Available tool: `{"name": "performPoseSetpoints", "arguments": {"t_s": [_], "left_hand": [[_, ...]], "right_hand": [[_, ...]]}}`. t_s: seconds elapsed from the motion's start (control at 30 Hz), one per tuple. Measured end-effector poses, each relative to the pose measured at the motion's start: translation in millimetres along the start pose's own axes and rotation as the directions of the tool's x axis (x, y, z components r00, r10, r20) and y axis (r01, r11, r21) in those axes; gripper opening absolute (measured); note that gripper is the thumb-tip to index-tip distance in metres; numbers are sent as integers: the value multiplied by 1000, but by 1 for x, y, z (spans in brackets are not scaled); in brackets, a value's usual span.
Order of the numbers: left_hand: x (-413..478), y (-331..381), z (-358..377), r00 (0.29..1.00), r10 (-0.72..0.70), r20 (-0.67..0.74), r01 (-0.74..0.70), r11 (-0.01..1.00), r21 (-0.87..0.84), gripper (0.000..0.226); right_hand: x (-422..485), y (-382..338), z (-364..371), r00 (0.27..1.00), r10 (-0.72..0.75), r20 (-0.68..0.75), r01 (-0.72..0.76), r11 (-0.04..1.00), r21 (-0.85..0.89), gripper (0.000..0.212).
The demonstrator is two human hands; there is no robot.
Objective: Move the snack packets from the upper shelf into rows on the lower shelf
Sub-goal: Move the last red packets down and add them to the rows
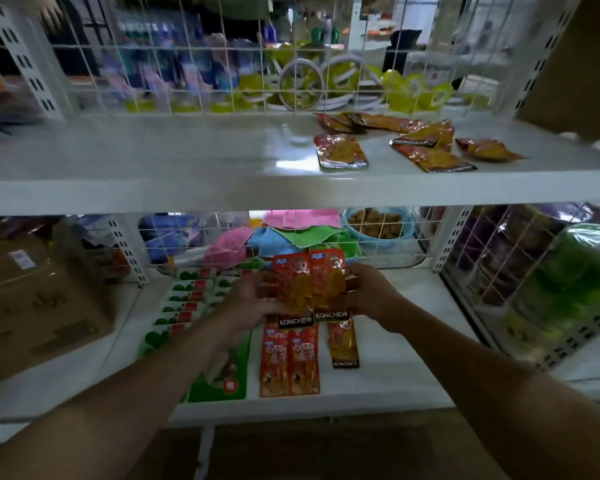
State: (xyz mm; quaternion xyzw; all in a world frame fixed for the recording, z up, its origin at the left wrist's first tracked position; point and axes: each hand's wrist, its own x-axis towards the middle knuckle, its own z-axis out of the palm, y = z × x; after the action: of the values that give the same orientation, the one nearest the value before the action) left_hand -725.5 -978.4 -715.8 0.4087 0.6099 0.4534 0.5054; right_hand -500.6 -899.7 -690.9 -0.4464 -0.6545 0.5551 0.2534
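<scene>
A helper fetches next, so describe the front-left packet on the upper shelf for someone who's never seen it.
Find the white upper shelf; orange-red packets lie scattered on its right half. The front-left packet lies flat singly, while those right of it overlap.

Goods (187, 71) behind the upper shelf (153, 161) are too blurred to identify.

Left hand (248, 299) and right hand (368, 292) holding two orange snack packets (309, 289) side by side over the lower shelf (413, 358), loose packets (426, 147) far right on the upper shelf (153, 161)
</scene>
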Motion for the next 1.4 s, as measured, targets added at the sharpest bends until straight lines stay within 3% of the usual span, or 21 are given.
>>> {"name": "performPoseSetpoints", "arguments": {"t_s": [0.37, 0.47, 0.6, 0.73, 0.83, 0.9, 1.13, 1.3, 1.4], "left_hand": [[76, -55, 33, 999, -44, 28, 45, 998, -41, 36], [93, -79, 48, 996, -78, 54, 77, 997, 11, 33], [105, -100, 75, 987, -116, 112, 91, 974, 206, 27], [110, -114, 102, 959, -235, 160, 185, 942, 279, 43], [113, -119, 117, 939, -309, 150, 255, 920, 299, 61], [114, -121, 125, 934, -327, 144, 266, 906, 330, 62], [115, -126, 139, 948, -317, 40, 230, 765, 602, 53], [112, -118, 144, 974, -227, -12, 150, 604, 783, 54], [112, -116, 146, 977, -214, -10, 134, 573, 809, 51]], "right_hand": [[79, 72, -23, 997, 74, 9, -74, 997, -39, 35], [94, 89, -37, 994, 111, 13, -110, 992, -57, 34], [94, 126, -54, 977, 192, -92, -197, 979, -54, 41], [84, 148, -68, 953, 278, -119, -289, 953, -90, 42], [79, 157, -74, 949, 284, -135, -303, 942, -147, 39], [76, 162, -76, 949, 275, -154, -300, 938, -173, 36], [68, 180, -81, 928, 300, -220, -328, 939, -104, 38], [53, 183, -72, 934, 350, -78, -356, 929, -98, 30], [45, 189, -60, 933, 360, 7, -355, 923, -148, 34]]}}
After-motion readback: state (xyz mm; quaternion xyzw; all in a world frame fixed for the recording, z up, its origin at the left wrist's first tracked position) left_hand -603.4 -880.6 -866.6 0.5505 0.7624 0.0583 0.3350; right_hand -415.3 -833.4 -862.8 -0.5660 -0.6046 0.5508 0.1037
